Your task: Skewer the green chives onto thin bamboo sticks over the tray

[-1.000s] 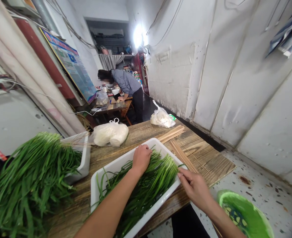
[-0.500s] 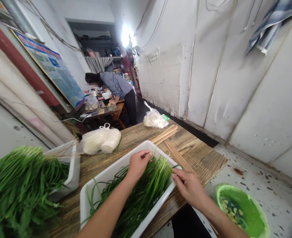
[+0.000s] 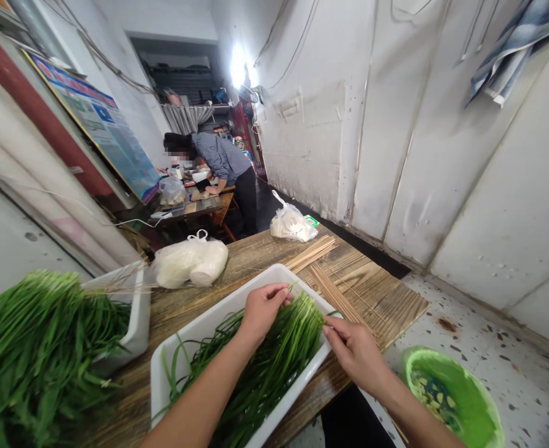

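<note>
Long garlic chives (image 3: 274, 367) lie in a white plastic tray (image 3: 162, 367) on the wooden table, their pale cut ends gathered toward the right rim. My left hand (image 3: 265, 311) is over the tray, thumb and fingers pinched together, with a bit of green stem showing at its fingertips. At the tray's right edge, my right hand (image 3: 356, 348) pinches the cut ends of the bunch between thumb and forefinger. A thin pale stick (image 3: 400, 432) shows beside my right forearm; whether the hand holds it is hidden.
Thin wooden skewers (image 3: 335, 292) lie beyond the tray. Plastic bags (image 3: 190, 262) stand along the table's far edge. More chives (image 3: 36, 342) fill a second white tray at left. A green bucket (image 3: 475, 398) sits on the floor at right. Another person (image 3: 223, 162) bends over a table behind.
My left hand has shifted very slightly to the right, still pinched. My right hand stays at the cut ends of the chives.
</note>
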Tool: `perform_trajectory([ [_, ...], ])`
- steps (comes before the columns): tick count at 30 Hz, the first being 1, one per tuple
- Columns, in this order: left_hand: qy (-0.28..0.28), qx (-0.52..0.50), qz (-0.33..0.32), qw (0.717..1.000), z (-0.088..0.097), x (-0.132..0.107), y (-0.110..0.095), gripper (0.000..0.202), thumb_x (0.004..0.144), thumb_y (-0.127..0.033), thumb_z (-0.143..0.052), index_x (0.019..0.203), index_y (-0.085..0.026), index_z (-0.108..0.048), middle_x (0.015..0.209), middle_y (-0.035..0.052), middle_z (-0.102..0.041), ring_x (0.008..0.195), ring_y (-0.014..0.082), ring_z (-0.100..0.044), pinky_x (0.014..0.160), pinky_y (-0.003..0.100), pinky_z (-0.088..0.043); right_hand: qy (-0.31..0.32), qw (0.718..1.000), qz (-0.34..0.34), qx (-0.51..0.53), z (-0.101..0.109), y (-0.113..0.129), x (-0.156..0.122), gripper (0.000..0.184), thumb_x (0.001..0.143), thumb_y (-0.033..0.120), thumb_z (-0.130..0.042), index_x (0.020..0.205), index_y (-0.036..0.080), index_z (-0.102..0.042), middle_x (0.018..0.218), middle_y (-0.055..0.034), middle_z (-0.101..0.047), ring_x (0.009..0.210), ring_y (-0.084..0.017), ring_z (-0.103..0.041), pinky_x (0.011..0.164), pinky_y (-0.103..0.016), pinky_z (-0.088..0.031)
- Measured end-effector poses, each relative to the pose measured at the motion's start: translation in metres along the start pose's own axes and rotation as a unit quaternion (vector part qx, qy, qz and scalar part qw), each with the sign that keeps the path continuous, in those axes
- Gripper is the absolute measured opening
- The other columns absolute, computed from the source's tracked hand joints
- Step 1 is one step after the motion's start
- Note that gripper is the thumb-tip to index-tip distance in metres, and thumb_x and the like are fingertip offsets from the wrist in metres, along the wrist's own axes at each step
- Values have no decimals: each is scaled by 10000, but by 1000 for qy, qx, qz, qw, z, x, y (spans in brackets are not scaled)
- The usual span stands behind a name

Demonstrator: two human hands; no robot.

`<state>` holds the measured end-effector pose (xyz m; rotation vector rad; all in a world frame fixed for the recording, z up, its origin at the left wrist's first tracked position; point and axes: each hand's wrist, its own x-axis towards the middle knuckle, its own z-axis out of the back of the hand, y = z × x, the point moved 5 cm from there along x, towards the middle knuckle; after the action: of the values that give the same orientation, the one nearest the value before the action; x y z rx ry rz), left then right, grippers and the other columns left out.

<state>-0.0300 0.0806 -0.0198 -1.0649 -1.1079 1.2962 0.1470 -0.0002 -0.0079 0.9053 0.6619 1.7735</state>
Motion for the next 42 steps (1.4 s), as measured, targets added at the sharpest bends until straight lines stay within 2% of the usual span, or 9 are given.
perform_trajectory([
  [6, 4, -15, 7, 1000, -2, 0, 1, 259, 661, -284, -624, 866, -137, -682, 720, 49, -702, 606, 137, -595, 638, 258, -464, 2, 1000, -2, 9, 0, 0, -1, 264, 888, 226, -382, 833, 157, -630, 627, -5, -588, 551, -135, -515, 531, -214, -362],
  [22, 1, -9, 8, 1000, -4, -3, -4, 254, 658, -304, -607, 830, -131, -679, 692, 38, -690, 589, 136, -581, 642, 264, -455, -8, 1000, -3, -4, 0, -1, -2, 284, 893, 259, -380, 767, 162, -616, 615, -16, -601, 562, -146, -543, 542, -218, -390],
  [42, 15, -5, -2, 1000, -6, -3, -5, 279, 661, -324, -607, 840, -125, -684, 697, 36, -693, 580, 130, -570, 632, 258, -452, -6, 1000, 5, -6, -1, -2, -1, 265, 893, 247, -386, 779, 166, -611, 629, -10, -605, 570, -148, -550, 532, -216, -384],
])
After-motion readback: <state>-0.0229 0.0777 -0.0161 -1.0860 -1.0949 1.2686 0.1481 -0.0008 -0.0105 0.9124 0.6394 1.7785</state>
